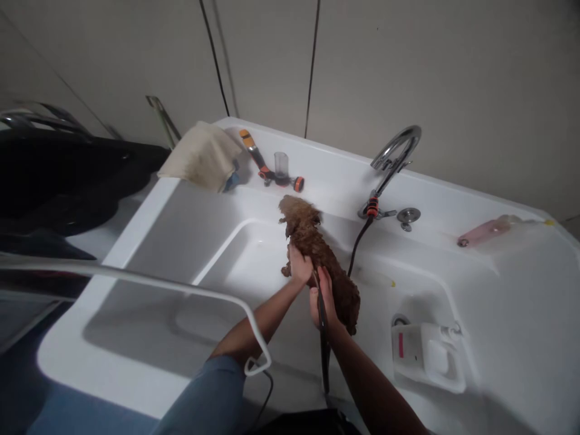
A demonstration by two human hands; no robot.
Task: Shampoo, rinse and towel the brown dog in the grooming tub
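Observation:
A wet, curly brown dog [333, 260] stands in a white tub, its head toward the back wall. My left hand [299, 264] rests against the dog's chest and front side, partly curled, with some fingers hidden by the fur. Farther back along the body, my right hand [324, 297] has its thumb and fingers around the dark hose [323, 338], close to the dog's flank. The end of the hose is hidden between my hands and the dog.
A chrome faucet [392, 160] stands on the back ledge, beside a spray nozzle [256, 154], a clear cup [281, 166] and a beige towel [203, 151]. A white plastic container [428, 356] sits at the right. A white bent rod [181, 286] crosses the left side.

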